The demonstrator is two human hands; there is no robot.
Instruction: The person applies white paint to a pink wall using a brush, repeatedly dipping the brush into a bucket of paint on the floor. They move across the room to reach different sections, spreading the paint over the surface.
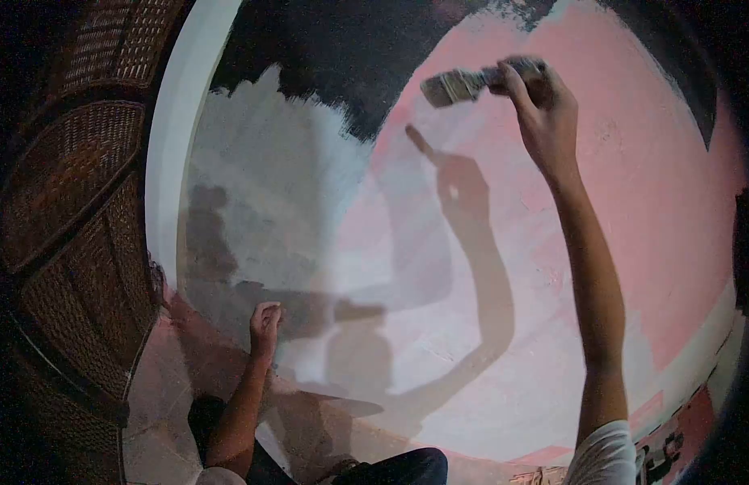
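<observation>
My right hand [550, 109] is raised at the upper right, closed around the handle of a paintbrush [455, 87]. The brush lies nearly level, its wide, paint-stained bristles pointing left in front of the wall's pink area. A painted wall [504, 267] fills the middle of the view, with black, grey-white and pink areas. The black paint [334, 48] has a ragged lower edge, left of and below the brush. Low on the left, my left hand [266, 322] is held before the wall with its fingers curled in; nothing shows in them.
Woven wicker panels [84, 178] stand along the left side, beside a white vertical strip [171, 162] at the wall's edge. My bent knees [407, 467] are at the bottom over a tiled floor [160, 428]. Shadows of my arms and head fall on the wall. Dark items [665, 457] lie at the lower right.
</observation>
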